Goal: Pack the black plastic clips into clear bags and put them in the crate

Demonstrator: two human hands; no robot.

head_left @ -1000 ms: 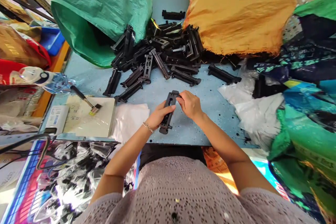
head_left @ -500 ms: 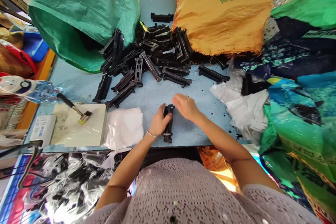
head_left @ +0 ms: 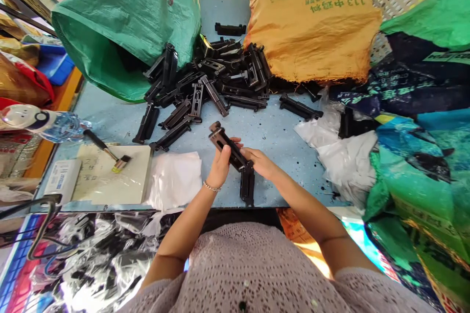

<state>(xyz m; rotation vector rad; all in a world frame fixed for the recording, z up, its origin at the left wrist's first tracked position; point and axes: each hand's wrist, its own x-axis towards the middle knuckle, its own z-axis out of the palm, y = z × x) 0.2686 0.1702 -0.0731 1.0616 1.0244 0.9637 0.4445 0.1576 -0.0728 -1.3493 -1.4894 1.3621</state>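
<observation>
A long black part is held up at a slant above the blue table. My left hand is closed round its left side, thumb on top. My right hand pinches its lower right end. Below it, a second black part lies on the table near the front edge, its upper end behind the held one. Farther back is a heap of similar black parts, between a green sack and an orange sack.
The green sack stands open at the back left, the orange sack at the back right. A brush lies on cardboard beside a white cloth. White crumpled bags and a plastic bottle flank the table.
One black part has been lifted off the table and tilted, and another lies below it. My right hand has come down onto the lifted part. One part is gone from the heap's front edge.
</observation>
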